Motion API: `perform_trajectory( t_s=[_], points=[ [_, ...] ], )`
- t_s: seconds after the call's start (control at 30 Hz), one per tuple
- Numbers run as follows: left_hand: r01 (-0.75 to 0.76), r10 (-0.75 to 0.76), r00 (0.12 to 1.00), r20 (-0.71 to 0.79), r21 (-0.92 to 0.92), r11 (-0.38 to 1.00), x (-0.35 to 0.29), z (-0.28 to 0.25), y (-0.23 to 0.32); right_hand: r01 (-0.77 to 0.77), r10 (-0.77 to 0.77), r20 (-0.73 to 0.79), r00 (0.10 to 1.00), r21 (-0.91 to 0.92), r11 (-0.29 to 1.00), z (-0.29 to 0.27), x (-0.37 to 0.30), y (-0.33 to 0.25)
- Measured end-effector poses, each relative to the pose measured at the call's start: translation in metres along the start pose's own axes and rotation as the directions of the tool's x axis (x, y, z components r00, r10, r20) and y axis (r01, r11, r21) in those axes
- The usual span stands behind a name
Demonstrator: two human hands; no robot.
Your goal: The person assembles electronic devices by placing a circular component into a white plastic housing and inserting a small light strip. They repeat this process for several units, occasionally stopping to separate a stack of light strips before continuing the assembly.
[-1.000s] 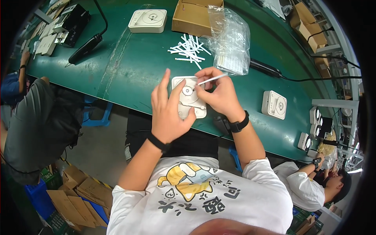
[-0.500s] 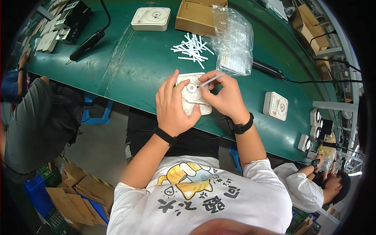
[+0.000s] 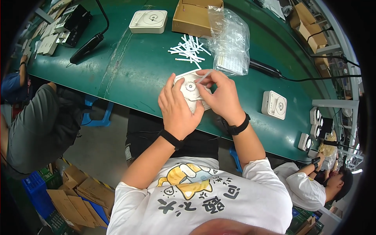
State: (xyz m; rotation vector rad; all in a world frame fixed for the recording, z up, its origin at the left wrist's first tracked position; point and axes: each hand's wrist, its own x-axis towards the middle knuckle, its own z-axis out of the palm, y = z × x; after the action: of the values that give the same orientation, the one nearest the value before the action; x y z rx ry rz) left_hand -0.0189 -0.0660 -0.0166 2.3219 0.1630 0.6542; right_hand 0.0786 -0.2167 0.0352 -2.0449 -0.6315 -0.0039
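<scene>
A white, box-shaped disc player (image 3: 191, 94) with a round hub in its recess lies in front of me near the bench edge. My left hand (image 3: 177, 111) holds it from the left, fingers bent over its top and the thumb near its front edge. A thin white strip (image 3: 204, 76) is pinched between the thumb and fingers of my right hand (image 3: 222, 96), its lower end close beside the hub. The right hand hides the player's right side. Beyond the player, a loose pile of similar white strips (image 3: 188, 50) rests on the bench.
On the green bench (image 3: 141, 70) stand another white player (image 3: 149, 21), an open cardboard box (image 3: 197, 17), a clear plastic bag (image 3: 231, 43), and a white player (image 3: 274, 105) at right. Black corded tools (image 3: 87, 47) lie at left and right. Other people sit at both sides.
The player has turned a little under my hands. My right hand has shifted slightly left with the strip, which now stands steeper. My left thumb has moved right along the player's front.
</scene>
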Motion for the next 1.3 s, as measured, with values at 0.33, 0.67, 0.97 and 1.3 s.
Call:
perform_trajectory(
  t_s=[0.33, 0.67, 0.97, 1.3],
  points=[
    [0.102, -0.017, 0.978, 0.208, -0.405, 0.908, 0.071, -0.014, -0.041, 0.222, -0.249, -0.080, 0.965, -0.252, 0.942, 0.011, 0.000, 0.011],
    [0.074, 0.067, 0.933, 0.353, -0.370, 0.926, 0.078, -0.057, -0.047, 0.298, -0.281, 0.101, 0.954, -0.388, 0.872, -0.002, -0.009, -0.013],
    [0.029, 0.058, 0.959, 0.278, -0.297, 0.954, 0.052, -0.058, -0.038, 0.327, -0.313, 0.099, 0.944, -0.387, 0.862, 0.000, -0.009, -0.013],
    [-0.158, 0.242, 0.935, 0.259, -0.305, 0.939, 0.037, -0.056, -0.032, 0.349, -0.330, 0.116, 0.937, -0.304, 0.886, 0.003, -0.008, -0.009]
  ],
)
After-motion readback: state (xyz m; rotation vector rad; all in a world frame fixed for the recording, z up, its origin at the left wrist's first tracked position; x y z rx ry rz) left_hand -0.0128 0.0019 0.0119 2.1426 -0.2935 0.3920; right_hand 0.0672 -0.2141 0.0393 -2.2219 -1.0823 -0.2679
